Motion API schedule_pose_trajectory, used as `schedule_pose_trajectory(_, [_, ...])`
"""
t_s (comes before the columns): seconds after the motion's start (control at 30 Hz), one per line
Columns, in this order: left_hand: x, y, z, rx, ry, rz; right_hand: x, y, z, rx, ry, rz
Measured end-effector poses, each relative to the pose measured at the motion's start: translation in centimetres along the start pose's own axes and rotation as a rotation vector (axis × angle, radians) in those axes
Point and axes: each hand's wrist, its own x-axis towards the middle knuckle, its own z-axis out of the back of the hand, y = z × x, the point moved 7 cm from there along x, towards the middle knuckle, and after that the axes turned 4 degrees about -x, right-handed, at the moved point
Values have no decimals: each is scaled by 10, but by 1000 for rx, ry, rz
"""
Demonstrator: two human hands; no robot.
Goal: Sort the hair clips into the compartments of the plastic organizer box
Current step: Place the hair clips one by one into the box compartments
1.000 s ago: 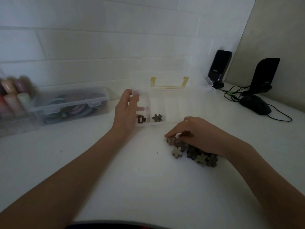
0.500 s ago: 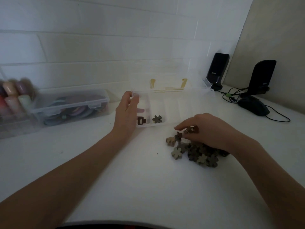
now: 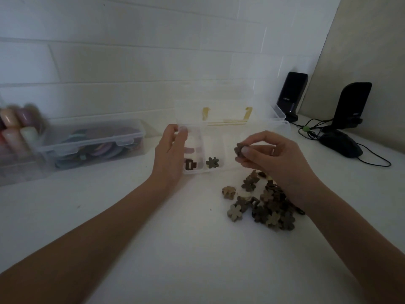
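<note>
White table (image 3: 153, 249) against a tiled wall, my left hand (image 3: 169, 153) gripping the organizer box's (image 3: 274, 128) left edge, right hand (image 3: 270, 156) pinching a dark flower clip (image 3: 240, 149) over it, clip pile (image 3: 263, 205) nearer, right.

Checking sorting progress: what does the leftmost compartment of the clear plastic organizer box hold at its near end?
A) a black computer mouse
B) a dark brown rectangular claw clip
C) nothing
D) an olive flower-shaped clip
B: a dark brown rectangular claw clip lies at the near end of the leftmost compartment of the clear plastic organizer box, beside the left hand.
</note>
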Motion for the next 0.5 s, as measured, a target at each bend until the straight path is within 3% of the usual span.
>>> schedule_pose_trajectory(0.13, [-2, 0, -4, -20, 22, -18, -1, -12, -5, 118, 11, -95])
schedule_pose_trajectory(0.3, [-5, -4, -8, -20, 52, -48, -2, -11, -9, 45, -31, -29])
schedule_pose_trajectory(0.5, [-6, -7, -9, 2, 57, -85, -4, 5, -27, -648, -145, 367])
